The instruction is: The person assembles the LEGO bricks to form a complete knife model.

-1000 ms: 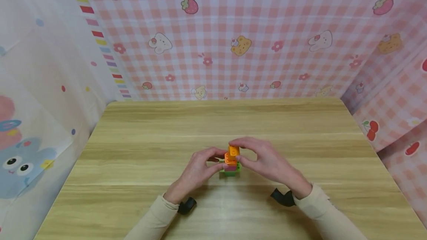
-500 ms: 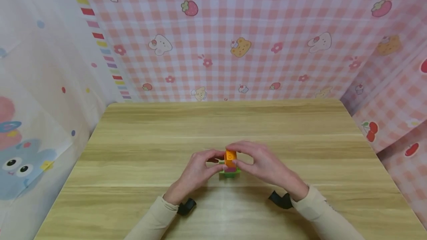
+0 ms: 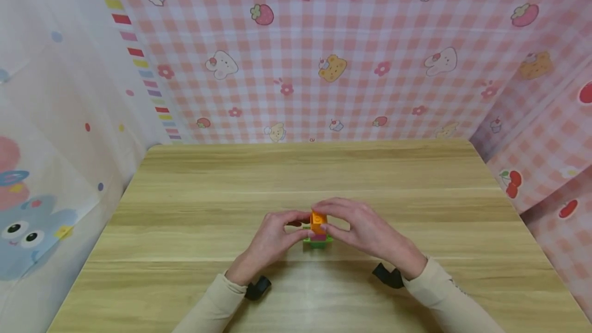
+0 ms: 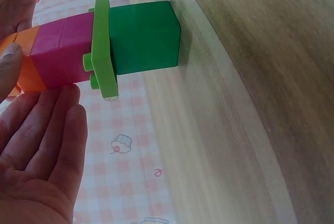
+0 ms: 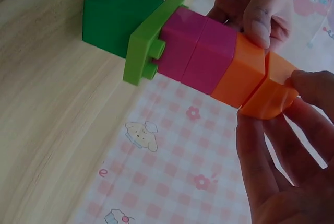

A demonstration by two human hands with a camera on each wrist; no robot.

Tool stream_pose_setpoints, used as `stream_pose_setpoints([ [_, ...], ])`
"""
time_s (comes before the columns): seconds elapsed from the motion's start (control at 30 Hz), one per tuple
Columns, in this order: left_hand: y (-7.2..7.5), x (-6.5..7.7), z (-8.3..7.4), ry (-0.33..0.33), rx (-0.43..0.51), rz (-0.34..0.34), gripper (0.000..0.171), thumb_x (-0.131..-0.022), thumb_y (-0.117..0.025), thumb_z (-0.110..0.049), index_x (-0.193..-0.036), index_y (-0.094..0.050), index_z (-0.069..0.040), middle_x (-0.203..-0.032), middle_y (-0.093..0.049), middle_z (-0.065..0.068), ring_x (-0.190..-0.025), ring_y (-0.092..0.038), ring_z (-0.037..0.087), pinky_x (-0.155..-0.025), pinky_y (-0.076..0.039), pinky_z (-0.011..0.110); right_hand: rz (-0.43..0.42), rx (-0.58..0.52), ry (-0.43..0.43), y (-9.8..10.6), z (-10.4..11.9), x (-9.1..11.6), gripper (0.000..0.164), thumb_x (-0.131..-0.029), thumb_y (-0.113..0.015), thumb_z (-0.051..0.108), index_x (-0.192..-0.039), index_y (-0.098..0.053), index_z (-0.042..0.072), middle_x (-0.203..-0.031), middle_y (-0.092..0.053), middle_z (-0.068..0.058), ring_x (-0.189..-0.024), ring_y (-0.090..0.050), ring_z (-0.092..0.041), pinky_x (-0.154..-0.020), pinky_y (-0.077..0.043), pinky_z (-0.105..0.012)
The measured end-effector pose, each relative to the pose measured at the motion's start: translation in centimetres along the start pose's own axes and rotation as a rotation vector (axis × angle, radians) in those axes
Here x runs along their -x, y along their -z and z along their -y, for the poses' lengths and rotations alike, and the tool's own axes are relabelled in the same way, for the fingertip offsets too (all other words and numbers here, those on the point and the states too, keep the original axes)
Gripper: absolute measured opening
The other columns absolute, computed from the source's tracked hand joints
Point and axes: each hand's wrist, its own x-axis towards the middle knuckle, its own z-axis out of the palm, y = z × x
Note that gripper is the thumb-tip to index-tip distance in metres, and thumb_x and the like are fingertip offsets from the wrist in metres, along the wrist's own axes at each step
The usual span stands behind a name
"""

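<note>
A tower of toy building bricks stands on the table between the two hands. From the bottom it runs dark green brick (image 5: 112, 20), light green plate (image 5: 138, 51), two magenta bricks (image 5: 180, 41), a lower orange brick (image 5: 240, 72) and an upper orange brick (image 5: 274, 88) with a rounded side. My left hand (image 3: 273, 240) holds the tower, thumb on the lower orange brick. Thumb and fingers of my right hand (image 3: 365, 225) pinch the upper orange brick. A thin wedge-shaped gap shows between both orange bricks in the right wrist view.
The wood-grain table (image 3: 222, 179) spreads around the tower. Behind it hangs a pink checked cloth (image 3: 287, 55), with a pale patterned curtain (image 3: 69, 91) on the left. Black wrist mounts (image 3: 388, 276) sit under both wrists.
My right hand has brought the upper orange brick down and slightly left, from offset above the tower to in line on top. My left hand stays at the tower.
</note>
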Motion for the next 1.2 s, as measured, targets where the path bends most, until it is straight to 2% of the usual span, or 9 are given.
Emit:
stream_pose_setpoints([
  [0.2,0.1,0.0,-0.2,0.015,-0.025,0.003,0.029,-0.092,-0.080,-0.018,-0.118,-0.076,-0.005,-0.114,-0.077,0.006,-0.103,-0.074,0.020,-0.088,-0.061,0.035,0.003,0.022,0.033,0.0,-0.2,0.1,0.034,-0.095,-0.077,0.013,-0.128,-0.072,0.007,-0.130,-0.070,-0.009,-0.116,-0.069,-0.025,-0.092,-0.060,-0.041],
  [0.5,0.1,0.0,-0.1,0.016,-0.033,0.004,0.029,-0.092,-0.080,-0.017,-0.118,-0.076,-0.004,-0.114,-0.077,0.007,-0.104,-0.074,0.020,-0.088,-0.062,0.036,-0.006,0.022,0.058,-0.1,-0.5,0.1,0.035,-0.095,-0.077,0.012,-0.130,-0.072,0.008,-0.126,-0.070,-0.006,-0.105,-0.070,-0.019,-0.080,-0.062,-0.032],
  [0.73,0.1,0.1,-0.1,0.022,-0.038,0.003,0.030,-0.091,-0.080,-0.017,-0.117,-0.076,-0.004,-0.114,-0.077,0.007,-0.104,-0.074,0.020,-0.089,-0.061,0.037,-0.005,0.049,0.078,0.0,-0.5,0.0,0.035,-0.094,-0.079,0.013,-0.128,-0.073,0.008,-0.127,-0.070,-0.007,-0.110,-0.070,-0.021,-0.086,-0.062,-0.035],
  [0.97,0.1,-0.1,0.0,0.020,-0.032,0.013,0.029,-0.092,-0.080,-0.015,-0.118,-0.076,-0.003,-0.114,-0.077,0.008,-0.104,-0.074,0.021,-0.089,-0.061,0.039,0.019,0.100,0.095,-0.1,-0.8,-0.3,0.037,-0.095,-0.078,0.016,-0.129,-0.072,0.007,-0.127,-0.070,-0.006,-0.110,-0.070,-0.020,-0.085,-0.062,-0.033],
  [1.2,0.1,0.0,0.0,-0.007,-0.033,0.019,0.030,-0.091,-0.080,-0.015,-0.118,-0.076,-0.003,-0.115,-0.077,0.009,-0.105,-0.074,0.022,-0.089,-0.061,0.035,-0.010,0.095,0.163,-0.3,-1.3,0.1,0.040,-0.093,-0.079,0.014,-0.131,-0.071,0.004,-0.128,-0.071,-0.008,-0.112,-0.069,-0.022,-0.089,-0.061,-0.037],
])
